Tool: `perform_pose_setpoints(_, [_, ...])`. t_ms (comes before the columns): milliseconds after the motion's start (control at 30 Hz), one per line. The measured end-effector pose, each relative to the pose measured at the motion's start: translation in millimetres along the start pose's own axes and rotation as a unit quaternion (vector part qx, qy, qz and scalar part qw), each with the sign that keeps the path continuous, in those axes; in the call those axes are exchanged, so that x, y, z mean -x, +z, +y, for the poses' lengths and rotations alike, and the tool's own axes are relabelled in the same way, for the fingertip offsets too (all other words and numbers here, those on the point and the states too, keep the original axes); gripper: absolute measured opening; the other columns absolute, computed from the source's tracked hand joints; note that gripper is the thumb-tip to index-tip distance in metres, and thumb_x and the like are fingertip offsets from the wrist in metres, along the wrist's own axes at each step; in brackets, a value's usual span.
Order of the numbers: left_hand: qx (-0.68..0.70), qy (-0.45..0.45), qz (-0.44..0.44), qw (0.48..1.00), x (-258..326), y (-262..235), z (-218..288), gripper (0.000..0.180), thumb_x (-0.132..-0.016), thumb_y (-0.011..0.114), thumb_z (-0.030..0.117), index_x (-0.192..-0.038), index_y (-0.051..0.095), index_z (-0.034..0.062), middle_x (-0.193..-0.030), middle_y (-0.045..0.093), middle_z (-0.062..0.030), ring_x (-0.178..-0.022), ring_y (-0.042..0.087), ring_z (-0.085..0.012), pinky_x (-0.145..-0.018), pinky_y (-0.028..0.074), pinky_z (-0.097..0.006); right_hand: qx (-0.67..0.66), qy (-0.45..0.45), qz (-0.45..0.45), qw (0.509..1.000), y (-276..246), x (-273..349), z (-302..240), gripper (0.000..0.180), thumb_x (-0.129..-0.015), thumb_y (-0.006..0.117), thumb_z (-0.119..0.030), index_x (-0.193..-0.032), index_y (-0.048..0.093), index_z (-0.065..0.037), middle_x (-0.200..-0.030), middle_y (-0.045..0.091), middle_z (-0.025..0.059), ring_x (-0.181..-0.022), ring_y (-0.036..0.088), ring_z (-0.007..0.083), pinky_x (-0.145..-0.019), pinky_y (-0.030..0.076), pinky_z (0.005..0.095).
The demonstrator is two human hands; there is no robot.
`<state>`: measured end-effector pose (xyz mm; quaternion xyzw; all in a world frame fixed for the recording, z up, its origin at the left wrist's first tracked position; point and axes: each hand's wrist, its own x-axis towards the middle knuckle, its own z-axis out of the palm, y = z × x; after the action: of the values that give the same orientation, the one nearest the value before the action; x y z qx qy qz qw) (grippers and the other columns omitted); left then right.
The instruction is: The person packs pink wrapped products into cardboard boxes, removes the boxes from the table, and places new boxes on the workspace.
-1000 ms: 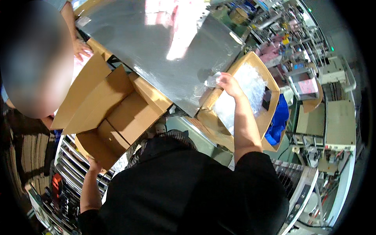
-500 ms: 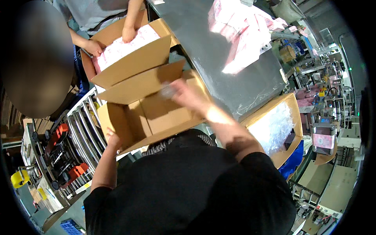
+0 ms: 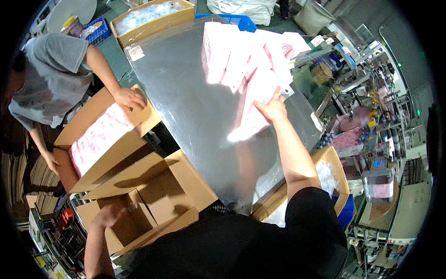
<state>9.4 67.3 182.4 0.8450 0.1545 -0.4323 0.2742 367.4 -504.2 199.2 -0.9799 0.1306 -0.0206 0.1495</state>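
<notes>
My right hand [image 3: 273, 109] reaches across the dark table, thumb and fingers spread against the near side of a row of pink-and-white cartons [image 3: 253, 100]. More such cartons [image 3: 218, 51] are piled behind it on the table. At the lower left my left hand [image 3: 111, 215] hangs over the left side of an open cardboard box [image 3: 190, 179]; motion smears its fingers. Inside this box, the visible part shows bare brown walls and flaps, with a shadow across them.
A co-worker's hand [image 3: 130, 98] touches a second cardboard box [image 3: 88, 179] filled with pink-and-white packs [image 3: 100, 137]. The grey table [image 3: 172, 88] lies to its right. Boxes of clear plastic stand at the far edge [image 3: 153, 16] and beside my right arm [image 3: 325, 176].
The view has shifted. My right hand has left the cardboard box and reached the cartons. My left hand has come off the box's left edge. The co-worker's hands have moved from the packs to the box sides.
</notes>
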Motion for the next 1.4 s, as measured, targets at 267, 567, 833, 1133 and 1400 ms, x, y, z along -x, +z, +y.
perform_pose_setpoints(267, [-0.123,0.37,0.292,0.873,-114.3,28.3,380.2,0.075,-0.087,0.06,0.053,-0.149,0.03,0.0248,-0.151,0.017,-0.0299,-0.138,0.009,-0.0571,-0.101,0.037,-0.064,-0.097,-0.228,-0.288,0.925,31.0,58.8,-48.7,0.114,-0.068,0.076,-0.035,-0.152,0.005,-0.007,-0.125,0.055,0.0298,-0.112,0.059,0.0378,-0.095,0.048,0.0415])
perform_pose_setpoints(567, [-0.281,0.239,0.253,0.894,-179.3,-54.7,392.0,0.075,-0.082,0.054,0.067,-0.138,0.048,0.0183,-0.156,0.019,-0.0184,-0.143,-0.002,-0.0506,-0.106,0.022,-0.071,-0.01,-0.201,0.084,0.976,28.4,-148.4,-62.5,0.089,-0.077,0.07,-0.049,-0.144,0.034,-0.003,-0.138,0.043,0.0299,-0.127,0.043,0.044,-0.097,0.043,0.0487])
perform_pose_setpoints(833, [0.136,0.237,0.411,0.87,-349.1,-254.5,482.5,0.082,-0.088,0.047,0.064,-0.149,0.03,0.0122,-0.125,0.058,-0.0213,-0.124,0.051,-0.0384,-0.104,0.039,-0.044,-0.132,-0.096,-0.093,0.982,78.8,-260.6,-136.0,0.117,-0.061,0.074,-0.068,-0.14,0.032,0.008,-0.12,0.062,0.0253,-0.112,0.061,0.0338,-0.091,0.049,0.0409])
perform_pose_setpoints(1133, [-0.115,0.236,0.276,0.925,-255.9,-129.3,490.5,0.086,-0.084,0.05,0.07,-0.131,0.047,-0.0024,-0.082,0.069,-0.017,-0.084,0.069,-0.0333,-0.078,0.052,-0.043,-0.202,-0.253,-0.147,0.935,5.9,-169.3,-57.7,0.067,-0.069,0.081,-0.035,-0.126,0.058,-0.007,-0.122,0.063,0.0159,-0.113,0.06,0.0298,-0.096,0.045,0.0387])
perform_pose_setpoints(1400, [-0.243,0.445,0.284,0.814,-134.4,-20.2,377.7,0.075,-0.082,0.06,0.062,-0.124,0.055,-0.0012,-0.073,0.067,-0.0095,-0.075,0.068,-0.0283,-0.093,0.045,-0.044,0.042,-0.199,-0.029,0.979,-2.9,-90.3,17.1,0.096,-0.076,0.074,-0.047,-0.148,0.027,-0.004,-0.136,0.048,0.0275,-0.126,0.048,0.038,-0.105,0.038,0.04])
